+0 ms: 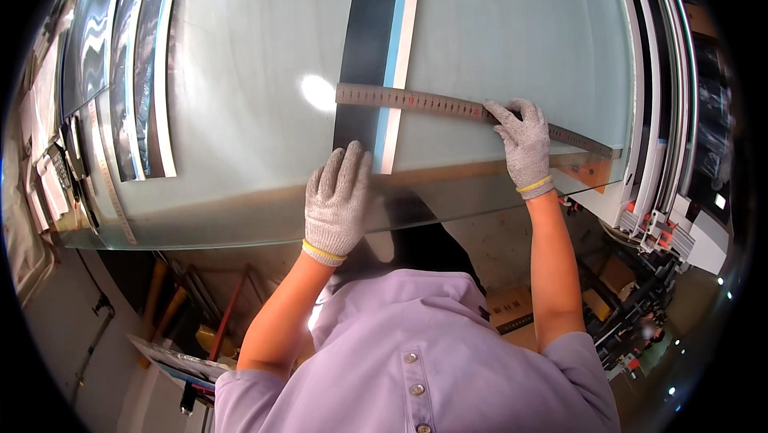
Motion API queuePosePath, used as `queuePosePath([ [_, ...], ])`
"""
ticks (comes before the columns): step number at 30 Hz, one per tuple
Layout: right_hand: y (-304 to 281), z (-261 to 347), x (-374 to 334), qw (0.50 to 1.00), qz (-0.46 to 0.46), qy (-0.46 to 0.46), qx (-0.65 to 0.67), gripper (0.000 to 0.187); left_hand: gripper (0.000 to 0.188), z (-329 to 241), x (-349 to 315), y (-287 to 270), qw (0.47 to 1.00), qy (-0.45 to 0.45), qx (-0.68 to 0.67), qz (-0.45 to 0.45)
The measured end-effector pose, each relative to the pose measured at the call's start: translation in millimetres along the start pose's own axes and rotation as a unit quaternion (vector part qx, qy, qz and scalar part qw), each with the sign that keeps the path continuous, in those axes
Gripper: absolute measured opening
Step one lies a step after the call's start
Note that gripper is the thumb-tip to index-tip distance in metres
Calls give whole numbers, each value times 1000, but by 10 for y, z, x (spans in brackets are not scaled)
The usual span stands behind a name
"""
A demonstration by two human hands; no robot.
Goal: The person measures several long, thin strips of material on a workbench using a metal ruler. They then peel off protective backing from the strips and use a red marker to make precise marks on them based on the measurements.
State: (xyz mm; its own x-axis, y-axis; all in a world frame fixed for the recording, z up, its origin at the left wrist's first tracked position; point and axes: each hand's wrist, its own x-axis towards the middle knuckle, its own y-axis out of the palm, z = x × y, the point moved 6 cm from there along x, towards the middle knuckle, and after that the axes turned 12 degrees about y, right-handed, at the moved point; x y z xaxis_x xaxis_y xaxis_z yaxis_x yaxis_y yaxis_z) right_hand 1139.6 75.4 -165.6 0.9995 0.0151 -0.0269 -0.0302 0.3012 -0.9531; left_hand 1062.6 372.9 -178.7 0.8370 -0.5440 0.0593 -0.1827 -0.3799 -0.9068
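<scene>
A long metal ruler (440, 103) lies crosswise over a dark strip (370, 25) that has a blue band and a pale edge along its right side. My right hand (525, 143), in a grey knit glove with a yellow cuff, grips the ruler right of its middle, with thumb and fingers closed on it. The ruler's left end sits near the strip's left edge. My left hand (332, 202), gloved alike, rests flat with its fingers stretched out, their tips touching the strip's near end. Both strip and ruler lie on a glass tabletop (256, 73).
More dark strips with pale edges (152, 73) lie at the left, beside another thin ruler (112, 173) and black-handled tools (76, 161). Metal rails (670, 73) run along the right edge. An orange piece (588, 173) shows below the ruler's right end. Cartons (512, 305) stand beneath the table.
</scene>
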Motion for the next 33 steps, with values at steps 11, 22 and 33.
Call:
queuePosePath([
  [11, 17, -17, -17, 1000, 2, 21, 2, 47, 76, 34, -4, 2, 1000, 2, -5, -2],
  [22, 3, 48, -43, 1000, -8, 27, 9, 49, 70, 143, 37, -107, 998, 3, -19, -58],
  [33, 17, 62, -56, 1000, -17, 22, 5, 48, 67, 306, 410, -83, 999, -23, 14, -33],
])
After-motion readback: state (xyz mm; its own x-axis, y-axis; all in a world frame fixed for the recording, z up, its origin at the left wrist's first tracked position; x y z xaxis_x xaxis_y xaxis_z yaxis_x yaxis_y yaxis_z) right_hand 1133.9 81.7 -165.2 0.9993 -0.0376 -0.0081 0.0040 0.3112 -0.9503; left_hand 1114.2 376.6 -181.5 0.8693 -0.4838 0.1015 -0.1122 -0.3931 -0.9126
